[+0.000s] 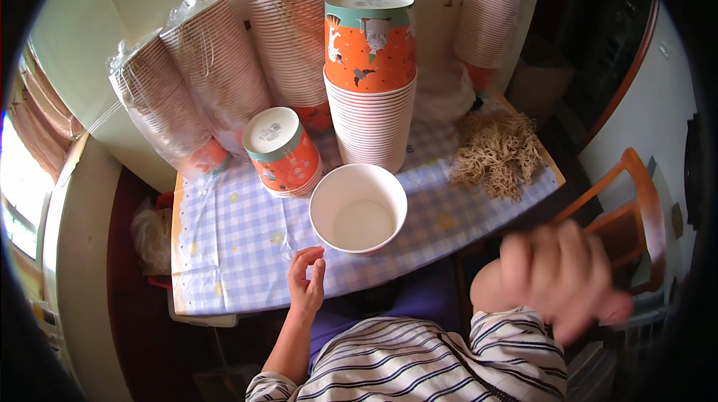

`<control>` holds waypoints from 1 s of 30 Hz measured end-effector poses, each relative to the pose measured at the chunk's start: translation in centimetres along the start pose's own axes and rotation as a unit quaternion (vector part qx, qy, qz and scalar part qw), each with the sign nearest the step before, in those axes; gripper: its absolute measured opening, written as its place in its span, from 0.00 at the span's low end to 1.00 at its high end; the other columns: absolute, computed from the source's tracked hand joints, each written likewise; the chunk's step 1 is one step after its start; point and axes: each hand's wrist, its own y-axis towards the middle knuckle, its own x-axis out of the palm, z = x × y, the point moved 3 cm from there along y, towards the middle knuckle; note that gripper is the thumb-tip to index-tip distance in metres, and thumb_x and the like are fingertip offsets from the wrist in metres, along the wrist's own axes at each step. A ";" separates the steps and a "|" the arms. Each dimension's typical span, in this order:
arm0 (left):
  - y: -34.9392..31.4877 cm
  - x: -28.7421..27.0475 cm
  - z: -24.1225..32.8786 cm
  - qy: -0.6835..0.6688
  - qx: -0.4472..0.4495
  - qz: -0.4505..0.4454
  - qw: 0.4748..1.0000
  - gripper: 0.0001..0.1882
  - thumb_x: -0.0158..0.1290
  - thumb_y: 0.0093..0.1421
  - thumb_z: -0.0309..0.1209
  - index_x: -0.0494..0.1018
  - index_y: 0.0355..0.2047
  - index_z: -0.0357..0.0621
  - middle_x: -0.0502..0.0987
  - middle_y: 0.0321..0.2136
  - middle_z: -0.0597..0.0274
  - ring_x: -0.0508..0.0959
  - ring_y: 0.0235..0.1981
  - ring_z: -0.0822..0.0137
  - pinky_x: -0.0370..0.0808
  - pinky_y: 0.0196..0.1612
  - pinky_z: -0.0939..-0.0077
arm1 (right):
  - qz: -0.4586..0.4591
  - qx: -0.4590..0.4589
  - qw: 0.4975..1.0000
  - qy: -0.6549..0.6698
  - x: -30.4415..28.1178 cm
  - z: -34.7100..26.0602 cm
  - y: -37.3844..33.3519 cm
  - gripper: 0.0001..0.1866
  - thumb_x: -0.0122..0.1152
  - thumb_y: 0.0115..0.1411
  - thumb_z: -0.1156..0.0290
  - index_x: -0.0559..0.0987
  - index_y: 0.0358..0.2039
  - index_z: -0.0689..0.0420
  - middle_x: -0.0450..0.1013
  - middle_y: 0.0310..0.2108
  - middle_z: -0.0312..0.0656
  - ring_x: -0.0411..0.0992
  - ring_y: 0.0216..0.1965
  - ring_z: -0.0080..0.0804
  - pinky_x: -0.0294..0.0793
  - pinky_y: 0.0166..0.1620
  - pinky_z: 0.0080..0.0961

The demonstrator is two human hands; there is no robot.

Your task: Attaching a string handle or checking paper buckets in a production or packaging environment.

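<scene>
A white paper tub point(362, 211) stands near the front edge of the table with its mouth turned up toward me; nothing shows inside it. Just below its rim is my left hand point(305, 282), fingers bent and thumb apart, empty and not visibly gripping the tub. My right hand point(557, 275) is raised off to the right of the table, smeared by motion, so what its fingers do is unclear. Behind the tub rises a tall stack of upside-down paper tubs point(370, 50), the top one orange and green. A shorter upside-down stack point(283, 151) leans to its left.
Several tall tub stacks in clear plastic point(217, 65) line the back, with another wrapped stack point(488, 20) at the far right. A tangled heap of thin tan strands point(499, 155) lies on the blue checked tablecloth point(239, 252). An orange-framed chair point(624, 215) stands right.
</scene>
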 end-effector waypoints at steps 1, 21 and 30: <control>0.4 1.2 0.5 -0.021 -0.001 -0.019 1.000 0.09 0.51 0.60 0.28 0.74 0.38 0.37 0.74 0.38 0.53 0.74 0.38 0.63 0.70 0.43 0.73 | 0.047 0.021 0.992 -0.118 -1.4 -1.3 0.0 0.24 0.49 0.63 0.54 0.67 0.15 0.56 0.59 0.12 0.33 0.56 0.14 0.24 0.54 0.22 0.28; -0.7 1.4 -1.2 0.067 0.001 -0.015 0.998 0.07 0.53 0.53 0.21 0.75 0.33 0.39 0.76 0.33 0.54 0.76 0.33 0.61 0.72 0.38 0.75 | -0.148 0.498 0.418 -0.745 -26.3 5.4 -16.3 0.09 0.63 0.46 0.73 0.79 0.31 0.53 0.69 0.39 0.40 0.65 0.45 0.40 0.64 0.51 0.35; -1.3 0.9 -1.8 0.058 0.002 -0.007 0.998 0.06 0.53 0.54 0.20 0.74 0.33 0.38 0.75 0.32 0.54 0.76 0.33 0.62 0.72 0.37 0.75 | -0.117 0.438 0.512 -0.730 -28.4 5.5 -14.5 0.04 0.60 0.48 0.72 0.81 0.23 0.56 0.72 0.29 0.44 0.69 0.36 0.43 0.70 0.43 0.35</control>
